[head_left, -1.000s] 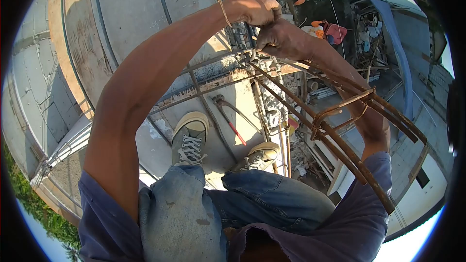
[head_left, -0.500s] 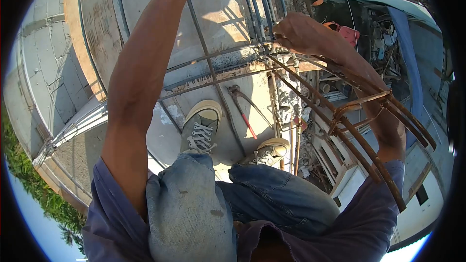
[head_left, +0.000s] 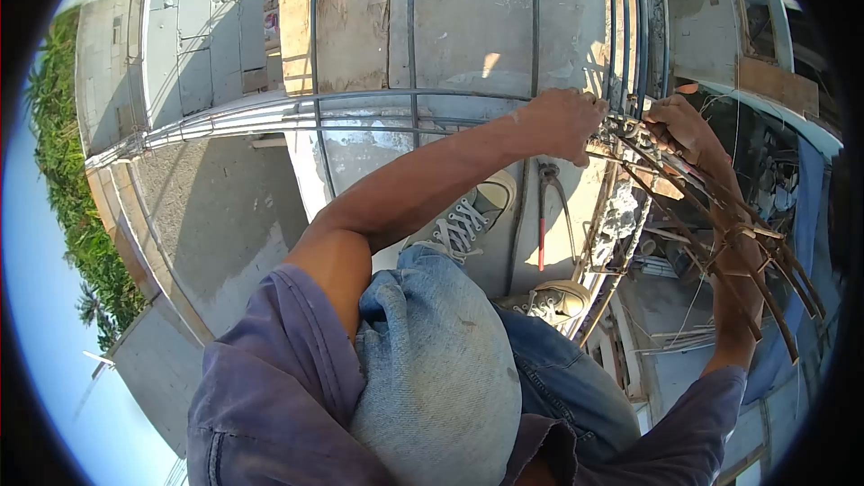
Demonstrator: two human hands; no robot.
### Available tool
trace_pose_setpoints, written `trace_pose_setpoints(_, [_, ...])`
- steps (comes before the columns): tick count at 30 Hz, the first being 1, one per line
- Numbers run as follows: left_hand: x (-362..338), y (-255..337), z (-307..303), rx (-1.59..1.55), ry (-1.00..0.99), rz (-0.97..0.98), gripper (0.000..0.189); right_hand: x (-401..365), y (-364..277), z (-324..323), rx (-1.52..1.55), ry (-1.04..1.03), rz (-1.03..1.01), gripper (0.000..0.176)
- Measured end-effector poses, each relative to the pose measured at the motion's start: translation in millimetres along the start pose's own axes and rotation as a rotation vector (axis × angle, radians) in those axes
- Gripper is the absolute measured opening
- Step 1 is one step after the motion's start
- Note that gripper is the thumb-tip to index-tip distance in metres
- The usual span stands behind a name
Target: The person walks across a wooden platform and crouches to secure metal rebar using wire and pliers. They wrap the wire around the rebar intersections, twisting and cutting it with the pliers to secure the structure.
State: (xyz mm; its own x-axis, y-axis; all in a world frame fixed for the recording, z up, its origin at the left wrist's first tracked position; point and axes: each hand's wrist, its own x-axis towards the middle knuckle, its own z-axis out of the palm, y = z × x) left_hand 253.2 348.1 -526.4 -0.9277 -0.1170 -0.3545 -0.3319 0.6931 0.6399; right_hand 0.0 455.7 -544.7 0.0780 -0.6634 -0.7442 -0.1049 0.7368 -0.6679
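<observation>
At the corner where the steel bars (head_left: 640,27) meet, my left hand (head_left: 569,124) is closed, its fingers bent down at the joint; what it grips is too small to make out. Just right of it, my right hand (head_left: 679,129) has curled fingers beside the same joint, and its grip is also unclear. Rusty bars (head_left: 760,292) stick out from the joint below my right forearm. Pincers with a red handle (head_left: 542,238) lie on the boards by my shoes (head_left: 557,302).
Long thin bars (head_left: 364,94) run left across the boards (head_left: 463,27). Broken concrete (head_left: 617,213) lines the edge, with debris and a blue sheet (head_left: 804,207) lower down on the right. Green plants (head_left: 67,153) show at far left.
The view has turned, so the scene sits further right. My left hand, out of view at the top before, has come down to the joint beside my right hand.
</observation>
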Motion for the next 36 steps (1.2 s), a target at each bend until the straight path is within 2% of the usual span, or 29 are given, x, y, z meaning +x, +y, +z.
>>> trace_pose_setpoints(1, [-1, 0, 2, 0.012, 0.026, 0.012, 0.074, -4, -7, 2, 0.001, -0.002, -0.008, 0.029])
trace_pose_setpoints(3, [-2, -1, 4, 0.024, 0.031, 0.011, 0.07, -14, -18, 10, -0.307, 0.033, -0.07, 0.028])
trace_pose_setpoints(5, [-1, -1, 3, 0.006, 0.013, 0.011, 0.069, -29, -30, 10, -0.294, 0.036, -0.068, 0.028])
trace_pose_setpoints(7, [-2, -8, -1, 0.012, -0.005, 0.017, 0.067, -66, -50, 29, -0.047, 0.744, -0.335, 0.027])
trace_pose_setpoints(8, [1, -5, 2, 0.006, -0.028, 0.036, 0.066, -78, -34, 19, 0.14, 0.952, -0.424, 0.028])
trace_pose_setpoints(9, [4, -4, 6, 0.014, -0.004, 0.044, 0.065, -90, -16, 16, 0.298, 1.24, -0.426, 0.026])
trace_pose_setpoints(10, [4, -6, 7, 0.024, 0.023, 0.05, 0.065, -100, 48, -1, 0.074, 1.352, -0.578, 0.025])
trace_pose_setpoints(12, [5, -6, 6, 0.056, 0.046, 0.057, 0.066, -139, 117, 18, -0.234, 1.414, -0.526, 0.021])
trace_pose_setpoints(14, [7, 3, 4, 0.077, 0.046, 0.065, 0.069, -158, 69, 128, 0.538, 1.256, -0.335, 0.018])
trace_pose_setpoints(15, [7, 6, 4, 0.113, 0.037, 0.027, 0.073, -168, 68, 163, 0.324, 1.17, -0.13, 0.02])
trace_pose_setpoints(16, [10, 8, 6, 0.111, 0.04, 0.044, 0.073, -167, 94, 193, -0.05, 1.022, -0.173, 0.02])
trace_pose_setpoints(17, [12, 9, 10, 0.12, 0.034, 0.011, 0.076, -172, 72, 214, -0.222, 0.731, -0.144, 0.022])
trace_pose_setpoints(18, [12, 10, 13, 0.131, 0.025, -0.019, 0.079, -165, 74, 235, -0.205, 0.513, -0.155, 0.026])
trace_pose_setpoints(19, [12, 11, 14, 0.134, 0.017, -0.001, 0.079, -153, 94, 261, -0.401, 0.532, -0.244, 0.038])
trace_pose_setpoints(20, [11, 12, 15, 0.142, 0.024, 0.002, 0.081, -148, 83, 274, -0.489, 0.447, -0.161, 0.049])
trace_pose_setpoints(21, [11, 11, 13, 0.152, 0.038, 0.003, 0.083, -135, 89, 285, -0.684, 0.521, -0.298, 0.054])
trace_pose_setpoints(23, [14, 2, 23, 0.144, 0.069, -0.003, 0.079, -115, 91, 301, -0.673, 0.521, -0.227, 0.058])
trace_pose_setpoints(26, [8, 1, 25, 0.157, 0.103, -0.005, 0.083, -102, 91, 307, -0.7, 0.493, -0.146, 0.062])
trace_pose_setpoints(30, [9, 5, 19, 0.153, 0.052, -0.019, 0.086, -95, 93, 313, -0.712, 0.501, -0.097, 0.063])
trace_pose_setpoints(36, [6, 6, 18, 0.09, 0.056, -0.016, 0.082, -86, 75, 325, -0.684, 0.54, -0.067, 0.056])
